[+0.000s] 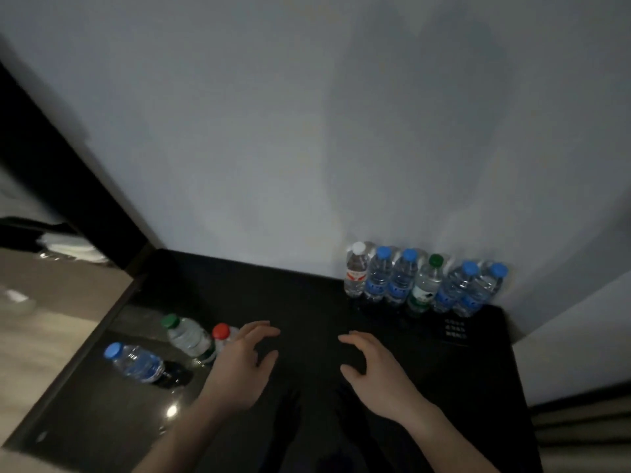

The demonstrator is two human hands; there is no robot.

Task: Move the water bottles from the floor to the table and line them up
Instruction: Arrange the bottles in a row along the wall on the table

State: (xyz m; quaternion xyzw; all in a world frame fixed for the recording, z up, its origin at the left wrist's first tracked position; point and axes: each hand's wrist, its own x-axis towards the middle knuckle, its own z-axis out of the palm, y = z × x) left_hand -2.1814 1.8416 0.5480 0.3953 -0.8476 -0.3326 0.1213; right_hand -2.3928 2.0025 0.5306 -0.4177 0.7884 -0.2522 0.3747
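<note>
Several water bottles stand in a row [423, 281] against the wall at the back right of the black table [273, 288]: one white-capped, one green-capped, the others blue-capped. On the dark floor to the left stand a blue-capped bottle [136, 363], a green-capped bottle [189, 337] and a red-capped bottle [223, 334], the last partly hidden behind my left hand [244, 361]. My left hand hovers open at the table's left edge, close to the red cap. My right hand [370, 365] hovers open above the table's middle. Neither hand holds anything.
A small dark panel with pale lettering [454, 329] lies on the table in front of the row's right end. A grey wall [307, 131] backs the table. A dark vertical panel [68, 172] and a shelf with white cloth [71, 247] stand at the left.
</note>
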